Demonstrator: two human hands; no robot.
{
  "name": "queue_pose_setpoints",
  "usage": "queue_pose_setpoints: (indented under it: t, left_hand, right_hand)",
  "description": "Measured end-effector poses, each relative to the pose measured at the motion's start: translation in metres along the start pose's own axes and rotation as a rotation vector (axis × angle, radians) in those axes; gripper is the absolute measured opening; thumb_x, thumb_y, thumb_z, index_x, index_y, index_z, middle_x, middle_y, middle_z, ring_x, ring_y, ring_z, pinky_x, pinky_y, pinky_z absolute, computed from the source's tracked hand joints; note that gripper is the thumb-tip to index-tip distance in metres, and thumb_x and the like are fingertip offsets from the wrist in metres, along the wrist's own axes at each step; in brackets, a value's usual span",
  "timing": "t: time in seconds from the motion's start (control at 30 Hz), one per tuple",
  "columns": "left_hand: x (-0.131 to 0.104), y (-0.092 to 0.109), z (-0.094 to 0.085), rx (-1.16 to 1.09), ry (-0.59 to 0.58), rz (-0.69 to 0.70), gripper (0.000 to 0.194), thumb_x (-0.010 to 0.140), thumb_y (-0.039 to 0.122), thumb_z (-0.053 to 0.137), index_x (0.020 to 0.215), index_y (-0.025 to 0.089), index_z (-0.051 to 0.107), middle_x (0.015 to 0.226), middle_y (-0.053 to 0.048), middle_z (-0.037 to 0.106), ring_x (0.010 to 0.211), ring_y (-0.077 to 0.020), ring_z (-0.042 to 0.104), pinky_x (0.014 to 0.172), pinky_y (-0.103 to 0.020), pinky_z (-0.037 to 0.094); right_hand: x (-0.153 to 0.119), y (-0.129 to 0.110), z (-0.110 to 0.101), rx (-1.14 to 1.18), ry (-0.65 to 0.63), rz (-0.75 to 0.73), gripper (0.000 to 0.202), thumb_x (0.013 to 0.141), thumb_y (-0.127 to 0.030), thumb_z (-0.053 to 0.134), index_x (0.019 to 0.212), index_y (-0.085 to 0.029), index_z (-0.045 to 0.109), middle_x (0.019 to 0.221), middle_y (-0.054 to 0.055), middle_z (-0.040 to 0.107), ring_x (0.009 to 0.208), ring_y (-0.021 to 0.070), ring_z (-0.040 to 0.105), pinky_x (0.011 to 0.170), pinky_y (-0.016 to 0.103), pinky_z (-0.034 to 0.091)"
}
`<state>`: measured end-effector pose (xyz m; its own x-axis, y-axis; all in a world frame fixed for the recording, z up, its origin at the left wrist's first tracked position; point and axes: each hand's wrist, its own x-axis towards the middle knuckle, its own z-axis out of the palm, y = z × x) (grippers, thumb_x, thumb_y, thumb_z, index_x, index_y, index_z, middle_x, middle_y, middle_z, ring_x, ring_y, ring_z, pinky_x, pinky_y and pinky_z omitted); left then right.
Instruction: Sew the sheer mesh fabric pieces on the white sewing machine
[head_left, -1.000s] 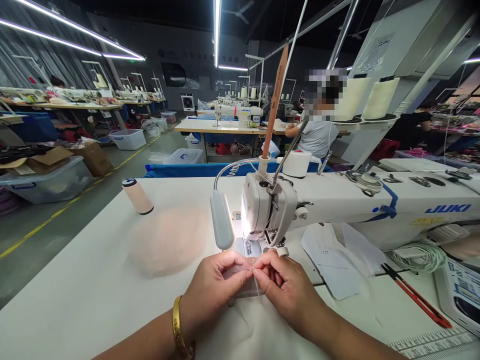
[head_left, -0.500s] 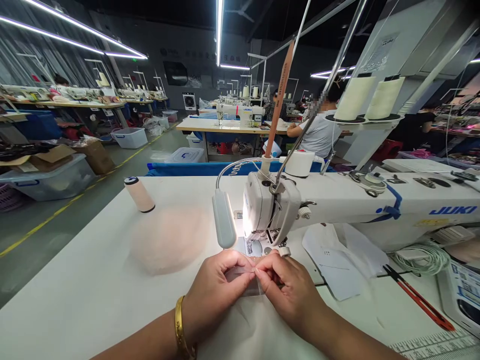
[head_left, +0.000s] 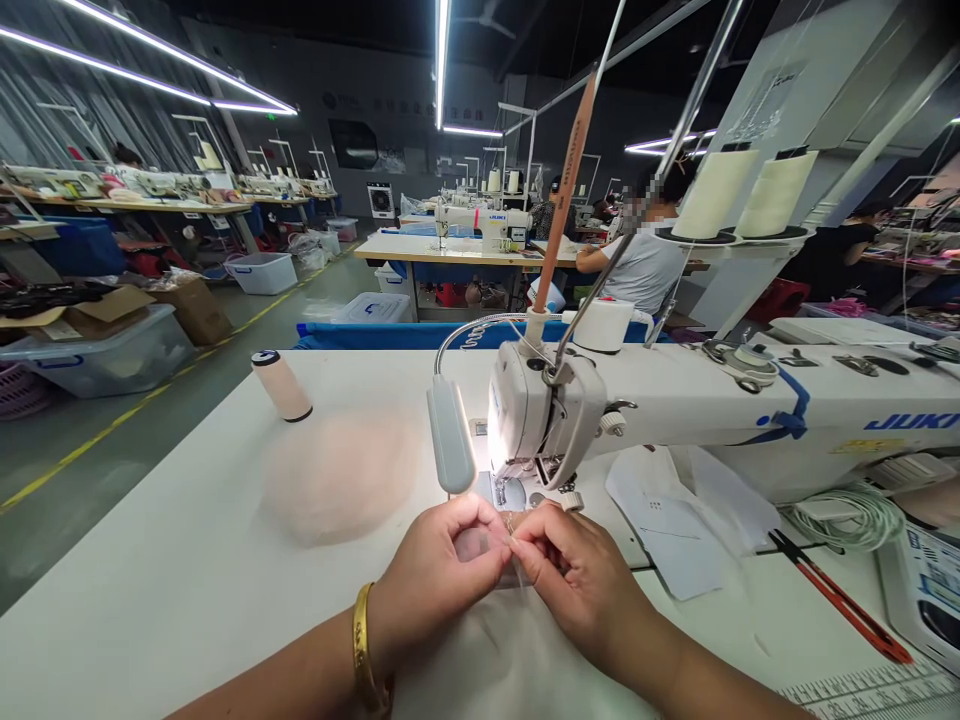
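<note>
My left hand (head_left: 451, 550) and my right hand (head_left: 574, 562) meet just in front of the sewing machine's needle area. Both pinch a thin, sheer pale fabric (head_left: 517, 575) between thumb and fingers, tips almost touching. The same light cloth seems to hang down toward me between the forearms. Right behind the fingers stands the white sewing machine (head_left: 544, 400), its lamp (head_left: 451, 432) lit beside the needle. Where exactly the fabric's edge runs is hidden by the fingers.
To the left on the table are a peach thread cone (head_left: 282, 386) and a sheer peach cloth heap (head_left: 341, 475). At right lie white paper pieces (head_left: 675, 535), red-handled tweezers (head_left: 840, 595), a coiled pale cord (head_left: 847, 515) and a clear ruler (head_left: 877, 690). Another person (head_left: 645, 260) sits farther back.
Both hands stay nearly in place, still pinching the fabric; the left fingers have shifted slightly. The whole view has moved a little.
</note>
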<state>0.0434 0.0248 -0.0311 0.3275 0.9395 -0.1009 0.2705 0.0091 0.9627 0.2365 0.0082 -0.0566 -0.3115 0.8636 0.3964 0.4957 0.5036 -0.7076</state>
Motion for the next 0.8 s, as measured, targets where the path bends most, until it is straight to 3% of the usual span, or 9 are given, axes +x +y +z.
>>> queue_pose_setpoints:
  t: [0.23,0.5,0.8]
  left_hand:
    - [0.0001,-0.0013,-0.0002,-0.087,-0.022,0.039,0.020,0.075,0.035,0.070,0.071,0.020,0.056,0.082,-0.002,0.067,0.082,-0.0206,0.060,0.075,-0.030,0.047]
    - [-0.0009,-0.0006,-0.0008,-0.025,0.016,-0.041,0.018,0.070,0.033,0.066,0.072,0.022,0.052,0.066,0.005,0.050,0.065,-0.0142,0.043,0.059,-0.026,0.034]
    - [-0.0005,-0.0017,-0.0010,0.079,0.062,0.008,0.015,0.069,0.032,0.062,0.073,0.021,0.053,0.067,0.005,0.049,0.066,-0.0139,0.040,0.060,-0.025,0.032]
  right_hand:
    - [0.0024,-0.0064,-0.0055,0.123,-0.101,0.160,0.023,0.104,-0.032,0.049,0.083,-0.024,0.057,0.072,-0.004,0.057,0.068,0.0156,0.052,0.064,0.028,0.035]
    - [0.0040,-0.0075,-0.0060,0.193,-0.154,0.247,0.027,0.106,-0.039,0.045,0.087,-0.024,0.057,0.078,-0.002,0.056,0.074,0.0175,0.051,0.067,0.029,0.036]
    - [0.0048,-0.0076,-0.0057,0.198,-0.132,0.215,0.021,0.104,-0.040,0.053,0.093,-0.024,0.062,0.074,-0.003,0.056,0.068,0.0156,0.050,0.062,0.028,0.037]
